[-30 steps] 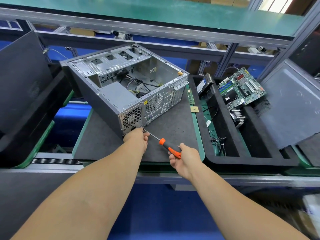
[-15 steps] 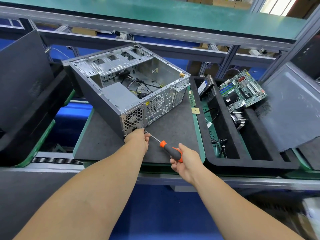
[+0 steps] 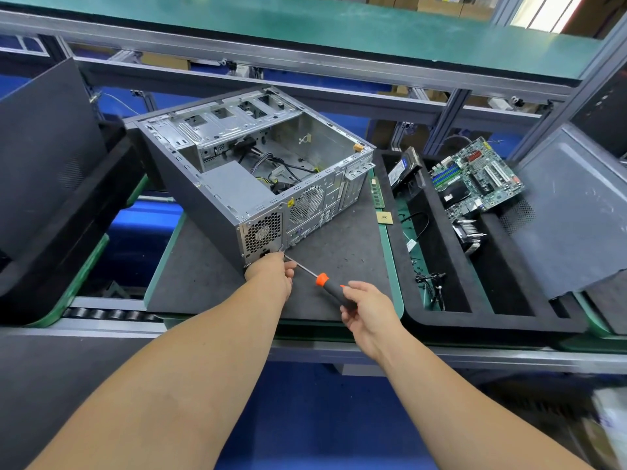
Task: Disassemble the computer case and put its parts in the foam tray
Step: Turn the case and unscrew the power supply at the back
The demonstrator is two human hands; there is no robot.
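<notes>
1. Head view, the case: the case point(image 3: 251, 171) is seen lying on its side on a dark mat point(image 3: 339, 252), open face up, with its rear panel turned toward the person. It lies directly ahead of the left hand point(image 3: 271, 274) and ahead and to the left of the right hand point(image 3: 368, 312).

2. Head view, left hand: the hand is pressed against the lower rear corner of the case, just under the power-supply grille point(image 3: 264, 232). Its fingers are curled at the shaft of the screwdriver point(image 3: 325, 283) near the tip; whether the shaft is pinched or only steadied cannot be told.

3. Head view, right hand: the black and orange handle is gripped by curled fingers and thumb. The hand sits nearer the person than the left one.

4. Head view, the deciding relation: the screwdriver's long axis runs from the right hand forward and leftward to the case's rear corner, where the tip is hidden by the left hand. A rear screw is judged to be the step in hand, with turning supplied by the right hand and the left hand, being nearer the case, left to brace.

5. Head view, the tray: the foam tray point(image 3: 400, 232) lies to the right of both hands, closer to the right one. A motherboard point(image 3: 478, 178), a drive point(image 3: 403, 169) and loose cables point(image 3: 429, 278) are already held in its compartments.

6. Judgement: the task is taken as well along, with the power supply point(image 3: 234, 188) and wiring left in the case.
</notes>
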